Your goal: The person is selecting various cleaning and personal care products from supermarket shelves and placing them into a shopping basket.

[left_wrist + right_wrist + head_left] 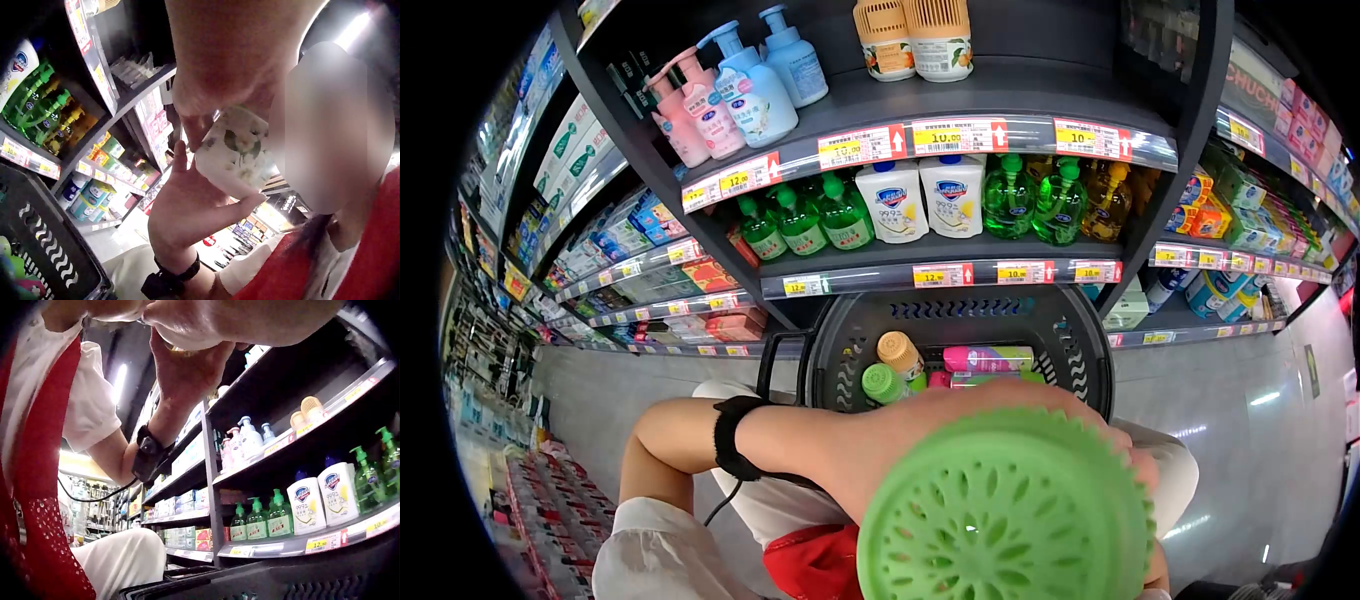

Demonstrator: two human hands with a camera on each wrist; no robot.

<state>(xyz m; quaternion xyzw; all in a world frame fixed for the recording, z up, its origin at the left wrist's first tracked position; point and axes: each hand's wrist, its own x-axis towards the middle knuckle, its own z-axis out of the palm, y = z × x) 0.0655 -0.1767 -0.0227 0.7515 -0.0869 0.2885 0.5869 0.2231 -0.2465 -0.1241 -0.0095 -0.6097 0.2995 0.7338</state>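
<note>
A solid air freshener with a green, slotted lid (1005,510) is held up close below the head camera. White sides with a flower print (234,150) show in the left wrist view. My left hand (915,425) reaches across from the left and grips it behind the lid, its fingers partly hidden. From the other side, my right hand (187,206) holds the container between thumb and fingers. In the head view the lid covers most of that hand.
Below the hands sits a dark shopping basket (808,350) holding an orange-lidded freshener (897,349), a green-lidded one (884,383) and pink packs (988,358). Shelves ahead carry green pump bottles (845,215), white bottles (953,195), pink and blue pump bottles (755,95) and two orange-lidded fresheners (940,40).
</note>
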